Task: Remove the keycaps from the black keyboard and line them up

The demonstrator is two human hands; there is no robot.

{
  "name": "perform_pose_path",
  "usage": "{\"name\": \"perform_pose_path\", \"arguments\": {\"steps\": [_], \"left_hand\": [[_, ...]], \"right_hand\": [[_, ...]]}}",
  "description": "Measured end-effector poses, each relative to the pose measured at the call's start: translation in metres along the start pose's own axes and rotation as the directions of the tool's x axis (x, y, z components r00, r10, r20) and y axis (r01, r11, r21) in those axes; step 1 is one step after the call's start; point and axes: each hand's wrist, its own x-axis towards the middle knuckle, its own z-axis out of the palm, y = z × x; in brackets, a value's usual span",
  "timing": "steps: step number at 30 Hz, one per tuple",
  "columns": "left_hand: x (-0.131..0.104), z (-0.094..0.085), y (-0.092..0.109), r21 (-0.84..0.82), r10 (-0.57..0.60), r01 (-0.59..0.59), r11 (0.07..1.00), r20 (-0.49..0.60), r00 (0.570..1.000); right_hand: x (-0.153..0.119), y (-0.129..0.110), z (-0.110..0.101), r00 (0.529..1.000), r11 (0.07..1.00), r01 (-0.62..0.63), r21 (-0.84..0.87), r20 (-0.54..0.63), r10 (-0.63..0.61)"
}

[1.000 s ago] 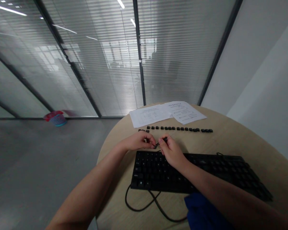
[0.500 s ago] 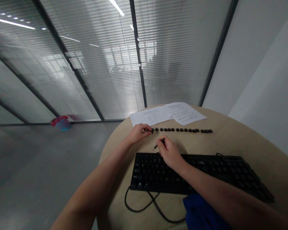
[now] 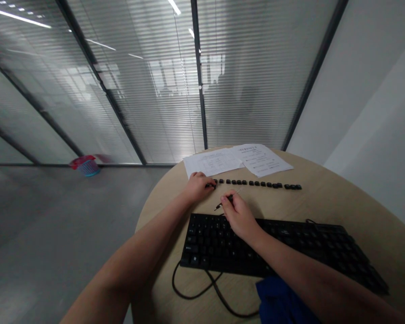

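- At the table's (image 3: pixel 324 202) far left, about ten o'clock from the keyboard (image 3: pixel 283 252), the left hand (image 3: pixel 198 185) rests with its fingers curled down onto the left end of the keycap row (image 3: pixel 256 183). It seems to be pinching or setting down one cap there, but the fingers hide the cap itself, so I cannot tell for sure.
- Just right of it, at about twelve o'clock from the keyboard's left end, the right hand (image 3: pixel 238 215) pinches a thin dark tool (image 3: pixel 223 203). Its tip points toward nine o'clock and hovers just above the table, between the row and the keyboard.
- Along the row, the caps lie in a single line running toward three o'clock, well apart from the keyboard and just short of the papers (image 3: pixel 236 161) at twelve.
- Judged from this, the step in hand is adding a pulled cap to the row's left end. The next move would call for the left hand to let go without nudging the neighbours, and for the tool tip to go back under a key on the keyboard's upper left.
- Nearest the viewer, the cable (image 3: pixel 202 288) loops at six o'clock beside a blue cloth (image 3: pixel 280 301).
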Motion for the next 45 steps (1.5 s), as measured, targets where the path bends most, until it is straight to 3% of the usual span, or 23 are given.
{"name": "perform_pose_path", "arguments": {"steps": [10, 15, 19, 24, 28, 35, 41, 45], "left_hand": [[-0.001, -0.005, 0.0, -0.001, 0.008, -0.008, 1.0, -0.028, 1.0], [-0.012, -0.022, 0.023, -0.173, -0.032, 0.019, 0.985, -0.072, 0.997], [-0.021, -0.027, 0.056, -0.34, 0.018, 0.031, 0.94, 0.14, 0.99], [-0.026, -0.024, 0.079, -0.235, 0.042, 0.029, 0.972, 0.291, 0.956], [-0.028, -0.022, 0.082, -0.146, 0.064, -0.019, 0.989, 0.312, 0.948], [-0.027, -0.017, 0.08, -0.134, 0.085, -0.049, 0.99, 0.278, 0.957], [-0.026, -0.014, 0.079, -0.135, 0.076, -0.039, 0.99, 0.284, 0.956], [-0.026, -0.013, 0.079, -0.145, 0.062, -0.023, 0.989, 0.278, 0.959]], "right_hand": [[0.0, 0.01, 0.001, 1.0, 0.999, 0.015, 0.048, -0.017, -0.015], [0.001, 0.01, -0.003, 0.998, 0.999, 0.032, 0.035, -0.051, -0.03], [-0.003, 0.002, -0.008, 0.999, 0.998, 0.043, -0.045, 0.003, -0.043], [-0.008, -0.008, -0.018, 0.977, 0.974, 0.135, -0.184, 0.188, -0.1], [-0.008, -0.009, -0.023, 0.955, 0.943, 0.159, -0.291, 0.288, -0.072], [-0.007, -0.006, -0.025, 0.918, 0.936, 0.178, -0.302, 0.394, -0.047], [-0.011, -0.016, -0.024, 0.868, 0.853, 0.322, -0.41, 0.487, -0.093], [-0.012, -0.007, -0.024, 0.878, 0.862, 0.326, -0.387, 0.462, -0.125]]}}
